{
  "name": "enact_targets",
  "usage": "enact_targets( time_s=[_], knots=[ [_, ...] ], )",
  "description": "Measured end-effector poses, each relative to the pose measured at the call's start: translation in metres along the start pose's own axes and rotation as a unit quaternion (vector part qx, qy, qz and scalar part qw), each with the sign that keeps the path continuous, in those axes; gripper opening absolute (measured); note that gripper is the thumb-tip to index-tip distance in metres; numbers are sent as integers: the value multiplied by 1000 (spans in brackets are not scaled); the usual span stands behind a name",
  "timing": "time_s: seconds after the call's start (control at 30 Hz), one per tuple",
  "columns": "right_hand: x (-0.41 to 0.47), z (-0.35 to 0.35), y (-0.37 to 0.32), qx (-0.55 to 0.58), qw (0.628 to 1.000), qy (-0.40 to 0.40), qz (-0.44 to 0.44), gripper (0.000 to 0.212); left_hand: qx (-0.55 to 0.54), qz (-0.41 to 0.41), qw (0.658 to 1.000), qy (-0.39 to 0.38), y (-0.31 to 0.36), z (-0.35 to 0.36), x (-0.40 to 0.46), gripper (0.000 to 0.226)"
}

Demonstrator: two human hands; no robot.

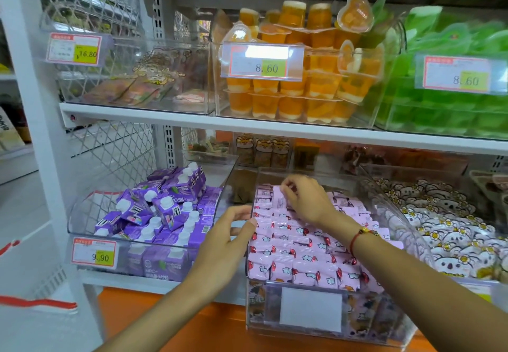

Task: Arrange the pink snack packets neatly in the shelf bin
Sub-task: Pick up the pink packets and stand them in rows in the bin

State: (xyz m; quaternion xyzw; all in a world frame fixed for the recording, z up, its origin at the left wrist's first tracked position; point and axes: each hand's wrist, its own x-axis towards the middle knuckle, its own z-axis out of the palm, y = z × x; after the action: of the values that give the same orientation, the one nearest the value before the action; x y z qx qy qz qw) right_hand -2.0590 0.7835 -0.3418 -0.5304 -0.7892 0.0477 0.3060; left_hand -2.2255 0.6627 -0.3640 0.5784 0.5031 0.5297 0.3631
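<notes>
I have both hands at the clear acrylic shelf bin (pixel 327 332), which sits pulled forward on the lower shelf. My right hand (pixel 305 200) is deep in it, thumb and fingers pinching one pale pink snack packet (pixel 279 200) that stands upright at the back-left corner, at about eleven o'clock from the bin's middle. My left hand (pixel 229 236) rests on the bin's left wall at nine o'clock, fingers straight along the outside and thumb hooked over the rim; it braces the wall and carries no packet.

The rest of the pink cloud-printed packets (pixel 302 252) fill the bin in rough rows running left to right, stacked toward me at six o'clock.

The held packet's long axis points up, while the rows below lie flatter. So the packet lies straight under the right hand's pinch, and I judge the next move is to tip it down toward six o'clock into the back row. The right hand is plainly the nearer one for that. Purple drink cartons (pixel 165 208) sit in the next bin at nine o'clock.
</notes>
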Motion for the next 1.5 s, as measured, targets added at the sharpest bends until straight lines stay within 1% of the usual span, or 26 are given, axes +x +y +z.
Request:
enact_targets(
  time_s=[0.07,0.13,0.2,0.27,0.3,0.37,0.4,0.47,0.5,0.57,0.63,0.67,0.73,0.77,0.8,0.87,0.9,0.97,1.0,1.07,1.1,1.2,1.27,1.37,1.43,1.5],
  knots=[
    [0,-5,-4,52,997,62,12,14,0,4,1000,0,0,0,0,16],
    [1,-16,-11,139,980,132,58,15,-5,6,1000,-1,1,0,0,16],
    [-2,-30,-17,210,947,211,119,16,2,6,1000,-2,1,-1,-1,15],
    [-15,-43,-22,287,903,267,175,15,68,27,997,15,0,-4,-1,22],
    [-24,-49,-25,350,875,269,198,14,104,60,992,29,1,-5,-2,31],
    [-46,-60,-32,476,817,228,234,14,149,164,974,40,6,-7,-4,50],
    [-57,-62,-35,515,797,201,245,16,173,218,960,28,9,-7,-5,59],
    [-76,-64,-40,545,782,157,259,20,240,301,923,-1,16,-5,-7,70],
    [-82,-64,-43,553,778,142,262,22,270,332,904,-8,19,-4,-7,69],
    [-92,-64,-46,572,768,119,263,23,292,374,880,-1,21,-2,-7,56],
    [-97,-66,-48,594,755,93,262,22,274,380,883,13,23,-2,-8,43],
    [-98,-67,-47,599,754,79,259,22,252,365,896,19,24,-2,-8,39],
    [-100,-70,-44,586,767,59,254,24,161,294,942,25,26,-2,-8,32],
    [-101,-71,-42,556,790,58,251,25,95,241,965,24,29,-1,-9,28],
    [-103,-72,-40,503,828,65,239,28,23,185,982,20,31,0,-8,24],
    [-106,-73,-36,364,915,87,153,38,-91,82,992,13,34,2,-6,15],
    [-108,-74,-36,310,942,87,91,46,-115,46,992,15,35,3,-6,12],
    [-112,-72,-39,228,972,60,-11,58,-119,13,993,13,38,3,-8,14],
    [-112,-69,-39,176,981,54,-56,58,-112,7,994,9,39,4,-9,18],
    [-112,-64,-39,66,989,58,-119,49,-93,5,996,1,39,5,-10,26],
    [-112,-62,-40,45,989,55,-128,43,-83,6,997,-3,39,6,-10,31],
    [-113,-59,-40,107,989,38,-99,36,-91,-5,996,-9,39,7,-8,45],
    [-113,-59,-38,135,985,48,-93,37,-88,28,996,-18,39,6,-9,36],
    [-114,-57,-40,69,986,71,-135,41,-37,121,991,-48,38,7,-14,26],
    [-112,-56,-40,32,982,110,-148,37,-6,148,989,-29,36,7,-14,27],
    [-105,-57,-38,58,978,154,-130,29,50,161,986,17,31,5,-12,30]
  ],
)
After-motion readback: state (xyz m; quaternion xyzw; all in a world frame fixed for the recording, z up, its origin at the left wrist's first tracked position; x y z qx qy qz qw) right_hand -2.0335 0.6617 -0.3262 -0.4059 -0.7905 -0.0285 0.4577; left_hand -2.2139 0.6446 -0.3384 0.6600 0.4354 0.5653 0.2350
